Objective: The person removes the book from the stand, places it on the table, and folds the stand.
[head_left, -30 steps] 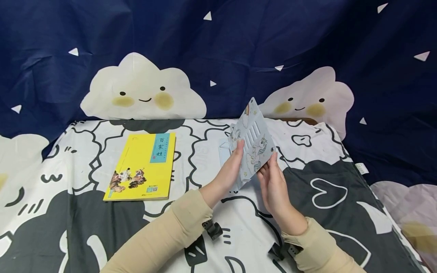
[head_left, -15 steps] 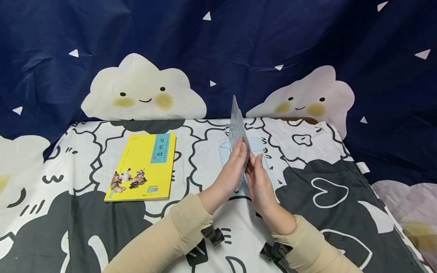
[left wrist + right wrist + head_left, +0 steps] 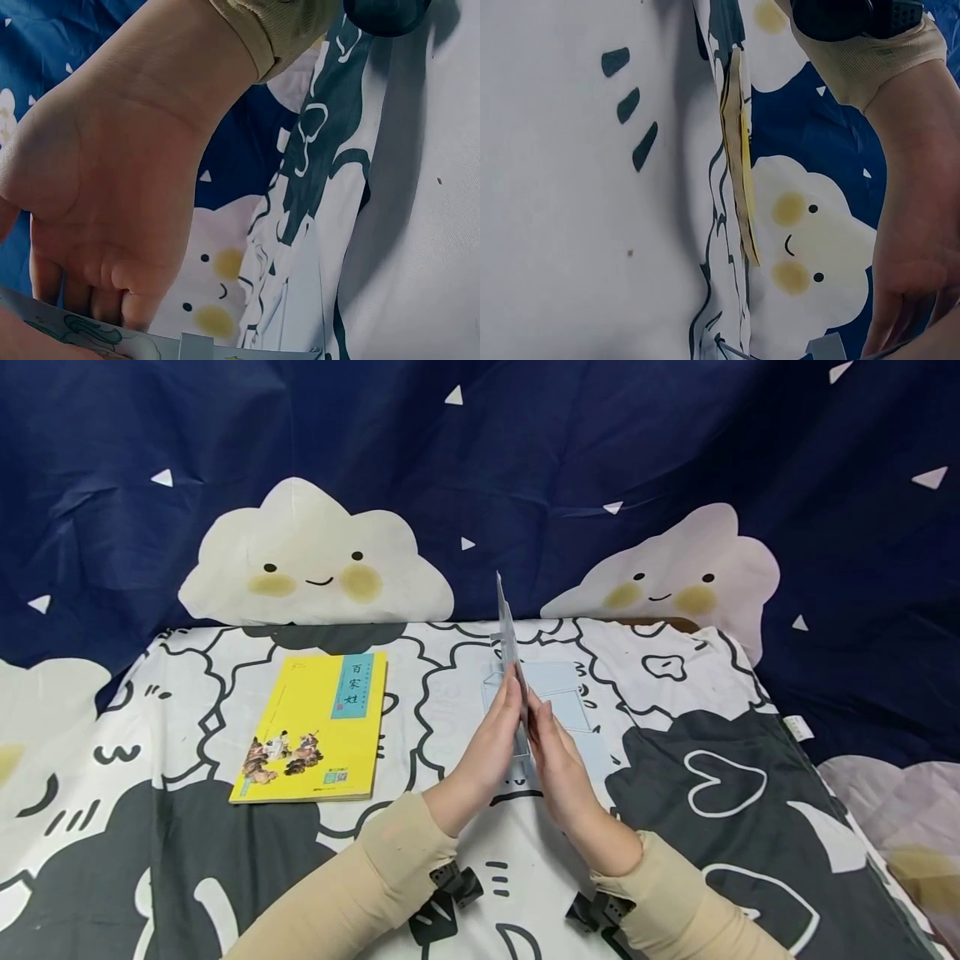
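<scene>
A thin light-blue panel stands upright between my hands, nearly edge-on in the head view. In the left wrist view, the panel shows a printed picture and a small tab. My left hand presses its left face with extended fingers. Against the right face rests my right hand, its fingers straight too; behind the panel, the right hand's fingertips are hidden. Flat on the bedspread under the hands lies a light-blue sheet with outlined shapes. Whether the panel joins it, I cannot tell.
A yellow book with a blue title strip lies to the left of the hands. The black-and-white patterned cloth covers the surface. Behind it hangs a dark blue curtain with cloud faces.
The panel has turned from showing its unicorn-printed, slotted face to nearly edge-on, shifting left. Both hands have moved left and closer together around it. The book has stayed put.
</scene>
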A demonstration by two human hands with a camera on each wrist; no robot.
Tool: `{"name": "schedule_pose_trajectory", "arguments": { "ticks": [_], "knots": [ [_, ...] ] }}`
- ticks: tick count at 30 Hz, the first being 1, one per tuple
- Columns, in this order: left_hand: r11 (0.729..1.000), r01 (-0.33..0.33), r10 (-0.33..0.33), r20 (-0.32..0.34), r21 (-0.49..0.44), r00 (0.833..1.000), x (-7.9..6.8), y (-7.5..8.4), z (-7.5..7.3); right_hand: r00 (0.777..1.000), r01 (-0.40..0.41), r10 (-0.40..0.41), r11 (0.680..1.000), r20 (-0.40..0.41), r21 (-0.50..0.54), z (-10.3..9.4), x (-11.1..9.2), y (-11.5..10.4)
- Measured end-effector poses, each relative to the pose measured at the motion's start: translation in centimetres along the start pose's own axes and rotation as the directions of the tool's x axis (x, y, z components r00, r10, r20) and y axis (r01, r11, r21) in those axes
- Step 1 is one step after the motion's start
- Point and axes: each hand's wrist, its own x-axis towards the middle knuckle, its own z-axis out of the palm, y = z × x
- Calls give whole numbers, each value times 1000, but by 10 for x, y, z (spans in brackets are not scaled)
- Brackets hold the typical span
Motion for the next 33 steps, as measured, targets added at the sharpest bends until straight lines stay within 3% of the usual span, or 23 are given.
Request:
{"name": "schedule_pose_trajectory", "arguments": {
  "ticks": [10,15,24,33],
  "knots": [
    [1000,10,-10,59,-7,998,-6,-5,2,997,-26,22,998,-69,-58,-13,8,-14],
    [996,-19,10,97,89,995,-9,-6,6,992,-69,58,993,-114,-94,-21,10,-21],
    [931,-54,-18,195,362,981,-12,-8,12,966,-138,115,987,-231,-86,-37,14,-37],
    [883,-79,-76,306,463,949,-16,-12,19,959,-114,114,993,-261,14,-60,16,-38]
  ]
}}
